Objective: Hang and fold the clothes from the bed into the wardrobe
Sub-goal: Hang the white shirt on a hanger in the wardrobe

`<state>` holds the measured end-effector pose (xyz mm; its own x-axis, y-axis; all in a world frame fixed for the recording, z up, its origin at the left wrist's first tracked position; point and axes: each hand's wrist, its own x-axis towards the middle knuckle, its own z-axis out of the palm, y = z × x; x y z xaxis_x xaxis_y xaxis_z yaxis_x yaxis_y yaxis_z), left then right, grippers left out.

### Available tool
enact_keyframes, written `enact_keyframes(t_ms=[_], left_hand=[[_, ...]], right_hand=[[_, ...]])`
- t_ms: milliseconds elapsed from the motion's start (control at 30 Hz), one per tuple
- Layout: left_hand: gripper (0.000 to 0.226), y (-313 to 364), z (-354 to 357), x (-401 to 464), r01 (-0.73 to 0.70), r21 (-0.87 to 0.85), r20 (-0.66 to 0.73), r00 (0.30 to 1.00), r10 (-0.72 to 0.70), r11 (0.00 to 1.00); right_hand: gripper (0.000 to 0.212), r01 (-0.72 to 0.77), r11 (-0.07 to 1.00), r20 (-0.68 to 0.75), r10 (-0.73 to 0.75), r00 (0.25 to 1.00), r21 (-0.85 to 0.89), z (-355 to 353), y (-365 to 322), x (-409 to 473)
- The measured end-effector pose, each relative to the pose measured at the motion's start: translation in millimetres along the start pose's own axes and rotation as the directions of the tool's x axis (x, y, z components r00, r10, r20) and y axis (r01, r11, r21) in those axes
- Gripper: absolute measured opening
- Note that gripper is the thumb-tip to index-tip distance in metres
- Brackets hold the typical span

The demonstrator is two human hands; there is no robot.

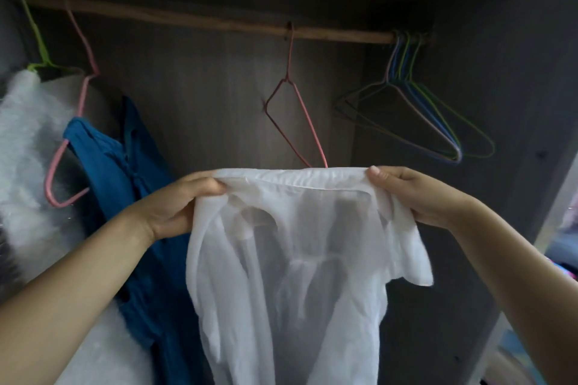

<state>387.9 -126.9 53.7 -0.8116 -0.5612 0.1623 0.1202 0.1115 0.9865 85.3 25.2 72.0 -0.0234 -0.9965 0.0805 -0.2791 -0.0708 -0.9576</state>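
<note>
On the rail's left end hang a fluffy white garment [28,122] and a blue dress [125,166]. Our left hand [175,206] pinches one end of the white shirt [291,275], stretched level between us; the red hanger [297,122] sits just behind its top edge, seemingly nearer our right hand [416,194], which pinches the other end. Spare hangers [416,122] bunch far right.

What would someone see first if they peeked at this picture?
First, the sheer white shirt in the middle, held up at its top edge by the left hand and right hand. Behind it a red wire hanger hangs on the wooden rail; a blue garment hangs at left.
</note>
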Motion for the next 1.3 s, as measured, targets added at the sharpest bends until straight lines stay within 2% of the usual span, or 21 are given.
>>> enact_keyframes(t_ms=[67,133,200,233,300,367,433,533,633,700,767,833,900,933,1000,1067,1133,1167,1233,1300], left_hand=[[0.060,-2.8,2.4,-3.7,0.050,-0.074,0.113,0.993,-0.042,0.996],[0.056,-7.4,4.7,-3.4,0.145,-0.205,0.160,0.981,-0.113,0.968],[0.046,-18.9,8.3,-1.1,0.181,-0.317,0.345,0.936,-0.064,0.931],[0.049,-25.8,8.7,-0.3,0.178,-0.343,0.388,0.921,-0.034,0.922],[0.056,-32.3,11.1,-0.1,0.242,-0.273,0.356,0.925,-0.136,0.931],[0.059,-39.4,14.5,0.3,0.254,-0.219,0.285,0.940,-0.187,0.942],[0.060,-41.3,18.9,-0.6,0.279,-0.171,0.279,0.934,-0.225,0.945],[0.050,-37.1,25.0,-1.0,0.260,-0.060,0.244,0.940,-0.238,0.964],[0.051,-31.4,26.9,0.7,0.272,0.033,0.271,0.924,-0.270,0.962],[0.041,-27.1,33.7,3.1,0.263,0.138,0.274,0.916,-0.292,0.955],[0.027,-21.1,44.5,4.1,0.233,0.183,0.201,0.942,-0.269,0.955],[0.037,-14.1,53.8,5.1,0.181,0.146,0.120,0.973,-0.199,0.973],[0.037,-9.0,62.2,5.6,0.077,0.162,0.011,0.997,-0.080,0.984],[0.034,-9.1,63.4,7.2,0.020,0.225,-0.077,0.997,-0.003,0.974],[0.027,-12.3,61.2,13.1,-0.067,0.384,-0.241,0.955,0.170,0.921],[0.024,-13.5,60.7,16.8,-0.123,0.420,-0.263,0.932,0.250,0.899],[0.031,-11.1,66.9,17.3,-0.161,0.376,-0.121,0.968,0.221,0.912],[0.039,-9.9,73.0,17.7,-0.165,0.374,-0.014,0.983,0.184,0.913],[0.048,-7.0,85.4,20.4,-0.179,0.456,0.167,0.979,0.114,0.872],[0.047,-7.2,91.4,23.8,-0.205,0.478,0.223,0.969,0.108,0.854]], right_hand=[[0.036,0.014,0.997,0.021,-0.016,1.000,0.075,1.9,-1.8,-0.5],[0.033,0.052,0.986,0.019,-0.055,0.998,0.157,2.4,-2.9,0.6],[0.030,0.095,0.973,0.037,-0.105,0.994,0.212,1.1,-4.6,1.4],[0.030,0.108,0.966,0.059,-0.125,0.990,0.235,0.7,-6.2,1.1],[0.029,0.113,0.959,0.096,-0.142,0.985,0.260,0.6,-9.5,0.7],[0.029,0.123,0.957,0.119,-0.158,0.980,0.263,1.3,-10.9,1.2],[0.032,0.144,0.962,0.137,-0.179,0.974,0.230,2.4,-11.6,1.0],[0.041,0.190,0.982,0.108,-0.189,0.976,0.003,6.4,-12.4,0.6],[0.049,0.233,0.909,0.049,-0.230,0.972,-0.345,16.5,-11.0,3.8],[0.046,0.248,0.824,0.060,-0.253,0.966,-0.510,27.2,-10.8,7.4],[0.033,0.250,0.692,0.098,-0.252,0.963,-0.677,39.4,-7.8,11.6],[0.022,0.282,0.529,0.137,-0.297,0.945,-0.801,54.0,-3.0,15.1],[0.022,0.379,0.457,0.159,-0.448,0.880,-0.805,64.2,3.7,20.0],[0.025,0.438,0.459,0.159,-0.528,0.834,-0.773,66.3,6.0,20.7],[0.027,0.526,0.517,0.106,-0.638,0.763,-0.676,66.5,4.4,19.7],[0.026,0.571,0.657,0.052,-0.633,0.773,-0.493,65.9,-5.2,16.7],[0.033,0.590,0.772,0.115,-0.580,0.806,-0.236,68.5,-16.6,14.6],[0.038,0.570,0.806,0.174,-0.545,0.820,-0.163,69.9,-20.9,13.8],[0.041,0.532,0.830,0.278,-0.477,0.834,-0.170,72.4,-24.5,14.3],[0.041,0.512,0.832,0.318,-0.437,0.841,-0.212,73.2,-24.1,13.5]])
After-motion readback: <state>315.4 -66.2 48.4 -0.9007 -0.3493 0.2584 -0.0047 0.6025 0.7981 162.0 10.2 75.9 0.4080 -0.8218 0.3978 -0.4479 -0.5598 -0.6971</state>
